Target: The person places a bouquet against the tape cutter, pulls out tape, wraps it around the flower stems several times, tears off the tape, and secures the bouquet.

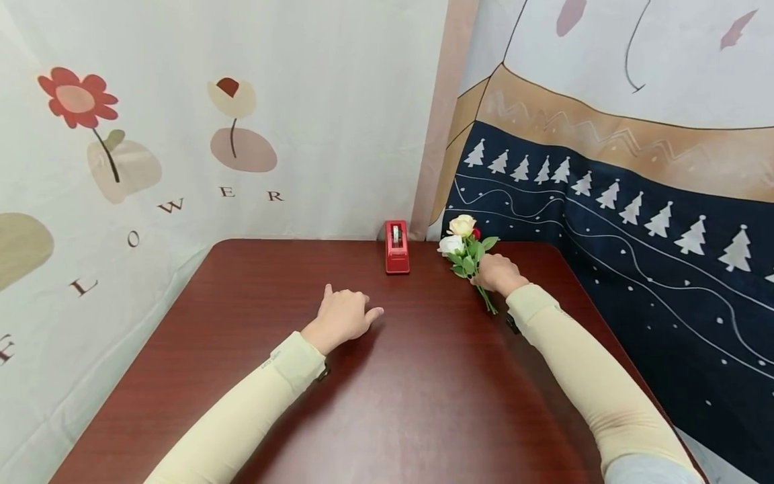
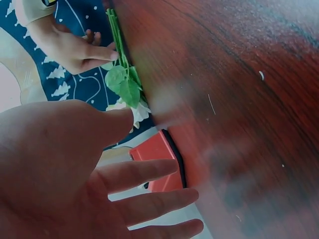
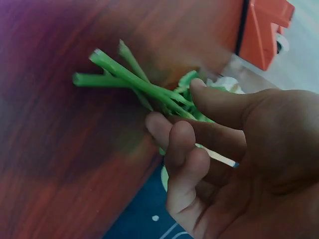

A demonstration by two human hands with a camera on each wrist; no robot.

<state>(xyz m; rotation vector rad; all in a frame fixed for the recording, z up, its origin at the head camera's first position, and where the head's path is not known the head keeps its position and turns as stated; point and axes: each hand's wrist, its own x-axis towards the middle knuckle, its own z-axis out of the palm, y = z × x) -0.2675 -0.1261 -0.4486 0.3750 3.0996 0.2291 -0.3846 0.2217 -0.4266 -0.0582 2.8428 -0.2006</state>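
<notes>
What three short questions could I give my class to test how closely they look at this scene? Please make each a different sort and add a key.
1. Which hand holds the bunch of flowers?
2. Where on the table does the tape dispenser stand?
A. By the left edge
B. By the far edge
C. By the right edge
3. True or false: the left hand holds nothing.

Key:
1. The right hand, by the stems.
2. B.
3. True; its fingers are apart and grip nothing.
</notes>
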